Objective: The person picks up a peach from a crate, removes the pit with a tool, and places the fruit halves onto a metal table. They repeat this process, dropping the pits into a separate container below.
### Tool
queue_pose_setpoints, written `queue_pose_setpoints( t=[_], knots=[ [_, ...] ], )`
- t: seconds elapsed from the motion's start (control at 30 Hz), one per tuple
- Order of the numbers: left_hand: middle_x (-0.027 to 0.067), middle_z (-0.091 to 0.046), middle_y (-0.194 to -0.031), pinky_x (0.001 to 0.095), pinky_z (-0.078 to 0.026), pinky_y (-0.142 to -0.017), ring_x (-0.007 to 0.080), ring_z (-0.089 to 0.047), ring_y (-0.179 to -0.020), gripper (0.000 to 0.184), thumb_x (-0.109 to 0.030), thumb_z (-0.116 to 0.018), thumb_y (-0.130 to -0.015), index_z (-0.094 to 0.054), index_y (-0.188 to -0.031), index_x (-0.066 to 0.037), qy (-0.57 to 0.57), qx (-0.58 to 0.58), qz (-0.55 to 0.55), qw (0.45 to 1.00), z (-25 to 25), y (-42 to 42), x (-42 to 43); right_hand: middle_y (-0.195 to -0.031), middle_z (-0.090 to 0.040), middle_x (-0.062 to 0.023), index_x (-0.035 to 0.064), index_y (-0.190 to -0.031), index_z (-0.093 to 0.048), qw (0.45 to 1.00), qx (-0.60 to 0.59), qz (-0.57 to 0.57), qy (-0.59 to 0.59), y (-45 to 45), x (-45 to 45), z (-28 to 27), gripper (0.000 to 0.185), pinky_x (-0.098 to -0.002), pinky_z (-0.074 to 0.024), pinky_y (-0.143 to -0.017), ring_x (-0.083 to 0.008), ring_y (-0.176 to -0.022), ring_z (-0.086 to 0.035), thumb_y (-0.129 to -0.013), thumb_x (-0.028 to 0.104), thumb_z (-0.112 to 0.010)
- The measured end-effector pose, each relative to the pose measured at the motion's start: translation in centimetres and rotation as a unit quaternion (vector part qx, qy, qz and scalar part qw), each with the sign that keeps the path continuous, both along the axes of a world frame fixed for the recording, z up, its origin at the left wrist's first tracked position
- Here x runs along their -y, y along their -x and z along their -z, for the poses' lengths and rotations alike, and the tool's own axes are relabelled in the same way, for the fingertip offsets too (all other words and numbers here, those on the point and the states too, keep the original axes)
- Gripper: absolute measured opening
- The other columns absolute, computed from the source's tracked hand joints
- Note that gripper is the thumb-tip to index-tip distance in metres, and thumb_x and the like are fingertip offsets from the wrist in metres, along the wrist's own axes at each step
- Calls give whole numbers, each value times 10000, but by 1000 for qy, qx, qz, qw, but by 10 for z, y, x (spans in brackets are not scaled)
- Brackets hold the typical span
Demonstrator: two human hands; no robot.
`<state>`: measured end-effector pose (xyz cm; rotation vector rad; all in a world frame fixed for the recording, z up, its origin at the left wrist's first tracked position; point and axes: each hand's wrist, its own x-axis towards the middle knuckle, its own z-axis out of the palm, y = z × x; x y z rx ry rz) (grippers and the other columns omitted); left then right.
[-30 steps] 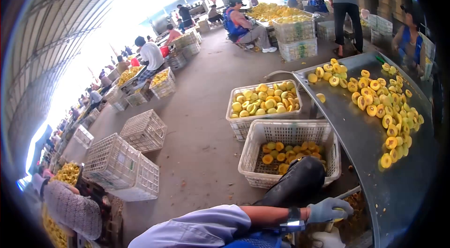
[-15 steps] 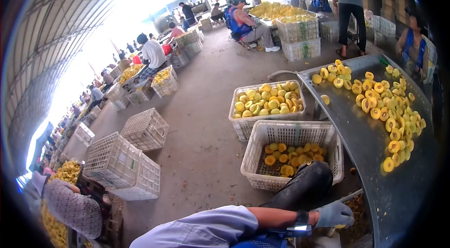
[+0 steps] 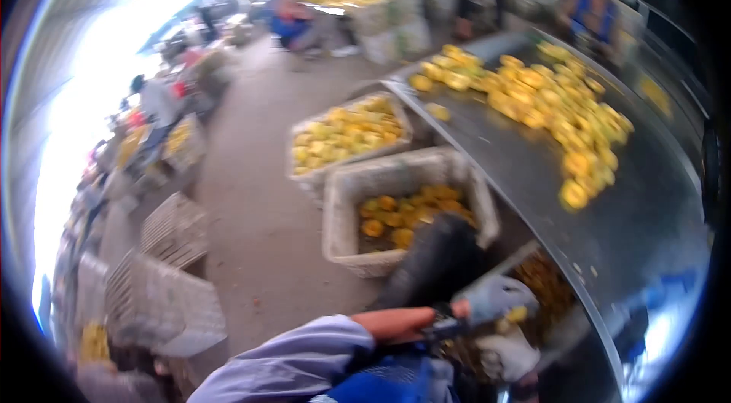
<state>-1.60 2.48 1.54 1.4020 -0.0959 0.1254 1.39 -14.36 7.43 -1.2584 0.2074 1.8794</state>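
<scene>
My left hand, in a light grey glove, is closed on a yellow peach piece under its fingers. Just below it, my right hand in a whitish glove looks curled; motion blur hides what it grips. Both hands are low beside the metal table, above a container of brownish scraps. Halved yellow peaches lie heaped on the table. By my knee, a white plastic crate holds some peach halves.
A fuller crate of peaches stands behind the near one. Stacked crates sit on the floor at left. A person in a blue vest is across the table; other people work farther back.
The view has swung right and down and is blurred, shifting the crates and table leftward and up. My right hand now shows more fully below my left hand, which still has the peach piece.
</scene>
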Motion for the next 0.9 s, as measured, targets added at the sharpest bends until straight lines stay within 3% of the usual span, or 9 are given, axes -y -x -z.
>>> queue_pose_setpoints(
  t=[0.13, 0.27, 0.4, 0.53, 0.6, 0.67, 0.77, 0.83, 0.9],
  knots=[
    [70, -770, -958, 277, -566, -838, 138, -704, -884, 202, -160, -667, -960, -764, -1057, -13, -122, -205, 107, 965, -53, -16, -10, -537, -461, 31, 98, -742, -556, 992, 81, 53, -87, 1, 9, 9, 211, -259, -291, -372, -93, -396, -414, -946, 98, -607],
    [142, -759, -953, 304, -575, -840, 190, -719, -886, 217, -136, -657, -955, -752, -1003, 53, 135, -210, 111, 962, -42, -24, 3, -532, -440, 35, 92, -864, -579, 990, 48, 106, -79, -5, 8, -24, 91, -254, -233, -343, -85, -368, -379, -910, 77, -656],
    [201, -732, -1050, 374, -594, -855, 280, -724, -919, 317, -231, -647, -970, -689, -1102, 54, 357, -164, 97, 914, -17, -17, 24, -521, -454, 32, 65, -816, -599, 981, 31, 127, -142, -7, 16, -14, 99, -237, -258, -341, -74, -372, -405, -878, 87, -673],
    [228, -714, -1078, 416, -600, -852, 300, -719, -919, 440, -357, -668, -957, -664, -1134, 46, 314, -141, 116, 932, -31, -34, 17, -532, -497, 3, 6, -871, -648, 958, 157, 178, -162, -6, 17, -11, 89, -242, -299, -356, -85, -385, -432, -892, 88, -675],
    [210, -715, -1066, 405, -605, -838, 286, -718, -919, 488, -410, -651, -965, -664, -1147, 43, 330, -84, 34, 940, -34, -44, 12, -528, -499, -5, -16, -911, -662, 942, 151, 230, -193, -10, 19, -10, 93, -250, -320, -358, -97, -379, -441, -898, 77, -669],
    [184, -714, -1061, 375, -608, -829, 261, -718, -915, 403, -319, -640, -987, -665, -1150, 48, 311, -61, -85, 945, -46, -47, -5, -527, -505, -20, -31, -965, -664, 919, 141, 296, -220, -23, 29, -16, 115, -271, -353, -345, -122, -361, -450, -913, 70, -672],
    [123, -729, -1091, 287, -586, -832, 180, -705, -940, 229, -102, -625, -983, -693, -1161, 24, 1, -63, -302, 951, -41, -56, -80, -556, -536, -20, -20, -1041, -652, 886, 232, 378, -135, -49, 37, -25, 139, -288, -382, -322, -119, -360, -451, -941, 75, -657],
    [94, -743, -1122, 272, -559, -860, 149, -696, -952, 227, -88, -631, -957, -721, -1142, 7, -138, -54, -333, 931, -66, -52, -123, -585, -555, -19, -22, -1076, -648, 868, 293, 386, -104, -67, 39, -31, 174, -265, -395, -337, -105, -370, -463, -943, 89, -669],
    [124, -735, -1146, 300, -537, -944, 198, -696, -1018, 287, -91, -681, -919, -706, -1192, -7, -329, -32, -379, 864, -16, -49, -194, -635, -586, -20, -24, -1103, -645, 856, 345, 377, -83, -93, 41, -36, 209, -246, -407, -350, -95, -389, -482, -935, 94, -685]
  ],
)
